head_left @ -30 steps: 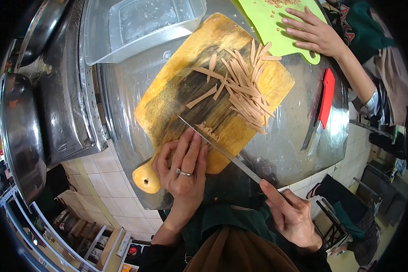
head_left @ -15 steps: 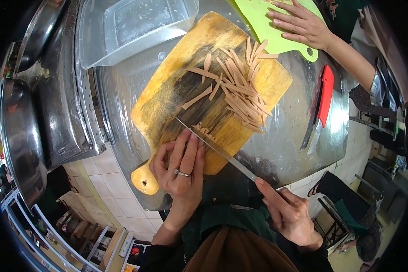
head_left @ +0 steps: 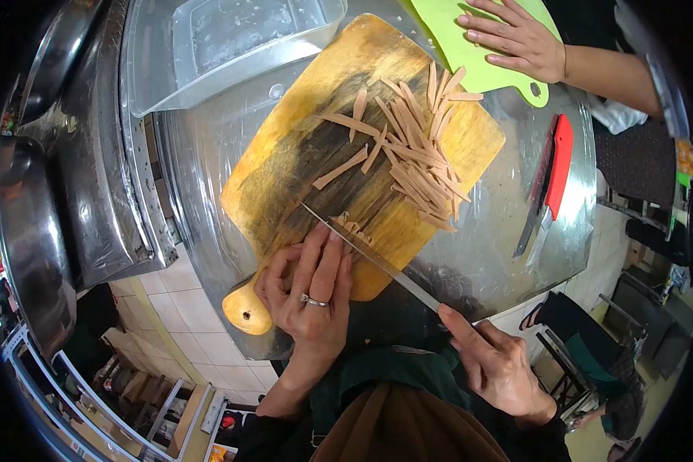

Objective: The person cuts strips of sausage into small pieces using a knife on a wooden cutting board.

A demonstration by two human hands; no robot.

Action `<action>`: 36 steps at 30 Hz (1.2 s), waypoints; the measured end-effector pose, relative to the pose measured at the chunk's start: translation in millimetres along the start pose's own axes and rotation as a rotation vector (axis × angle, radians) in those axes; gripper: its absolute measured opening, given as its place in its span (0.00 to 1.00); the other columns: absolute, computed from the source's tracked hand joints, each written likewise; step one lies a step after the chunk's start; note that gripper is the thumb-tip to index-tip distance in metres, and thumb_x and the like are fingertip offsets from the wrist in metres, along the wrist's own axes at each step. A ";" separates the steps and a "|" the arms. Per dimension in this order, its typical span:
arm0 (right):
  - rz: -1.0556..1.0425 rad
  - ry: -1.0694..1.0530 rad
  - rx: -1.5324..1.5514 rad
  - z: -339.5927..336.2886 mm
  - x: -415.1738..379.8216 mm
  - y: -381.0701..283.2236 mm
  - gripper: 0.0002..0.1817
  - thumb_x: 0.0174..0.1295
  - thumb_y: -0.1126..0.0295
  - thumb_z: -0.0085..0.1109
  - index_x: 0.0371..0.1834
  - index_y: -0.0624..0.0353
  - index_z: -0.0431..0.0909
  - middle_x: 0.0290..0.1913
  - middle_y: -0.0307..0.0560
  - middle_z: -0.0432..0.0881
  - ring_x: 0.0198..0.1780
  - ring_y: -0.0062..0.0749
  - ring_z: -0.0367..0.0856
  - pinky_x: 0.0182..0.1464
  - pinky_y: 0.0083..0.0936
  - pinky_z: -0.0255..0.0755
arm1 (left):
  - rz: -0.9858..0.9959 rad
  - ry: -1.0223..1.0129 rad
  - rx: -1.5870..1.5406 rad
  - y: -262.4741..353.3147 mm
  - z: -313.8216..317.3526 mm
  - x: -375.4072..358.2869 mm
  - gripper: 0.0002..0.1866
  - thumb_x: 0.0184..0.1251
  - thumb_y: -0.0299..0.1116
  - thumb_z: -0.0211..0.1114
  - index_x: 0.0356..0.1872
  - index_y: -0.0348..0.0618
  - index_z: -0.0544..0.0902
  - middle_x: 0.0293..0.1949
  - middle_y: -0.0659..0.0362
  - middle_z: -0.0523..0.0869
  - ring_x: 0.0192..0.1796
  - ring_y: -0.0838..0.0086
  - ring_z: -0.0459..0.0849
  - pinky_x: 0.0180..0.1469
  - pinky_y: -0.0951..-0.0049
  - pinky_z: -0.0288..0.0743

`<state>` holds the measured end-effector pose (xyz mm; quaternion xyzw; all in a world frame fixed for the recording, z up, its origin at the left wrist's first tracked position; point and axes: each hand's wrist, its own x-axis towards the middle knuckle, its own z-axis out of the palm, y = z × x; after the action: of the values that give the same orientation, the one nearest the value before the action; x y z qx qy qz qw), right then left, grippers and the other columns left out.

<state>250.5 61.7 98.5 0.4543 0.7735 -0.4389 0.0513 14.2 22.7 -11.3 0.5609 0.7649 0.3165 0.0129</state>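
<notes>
A clear plastic tub stands at the far left, whitish flecks scattered across its bottom; no lid covers the part in view. Two shiny metal vessels, a near one and a far one, line the left edge, their contents hard to make out. The steel-grey table has a glossy, wrinkled plastic covering. On it lies a wooden cutting board, handle toward the near left, with a loose heap of light-brown strips on its right half. Nearer, the right hand grips a long knife, its blade slanting over the board beside small cut pieces. The left hand has bent fingers, tips at the blade; whether they pinch anything cannot be told. Far right, a co-worker's hand lies spread on a lime-green cutting board. A red-handled knife rests at the right, above a pale tiled floor
</notes>
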 end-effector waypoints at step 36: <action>-0.127 0.210 -0.097 5.8 41.9 -4.2 0.37 0.70 0.77 0.65 0.82 0.39 0.70 0.24 0.48 0.74 0.19 0.43 0.77 0.25 0.41 0.79 | -0.009 0.018 0.001 3.0 0.1 2.6 0.20 0.64 0.29 0.78 0.58 0.52 0.92 0.57 0.64 0.90 0.57 0.64 0.84 0.65 0.61 0.70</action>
<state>221.1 84.2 77.6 0.4447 0.8222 -0.3534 -0.0357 15.7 25.5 -9.0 0.5544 0.7677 0.3212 0.0071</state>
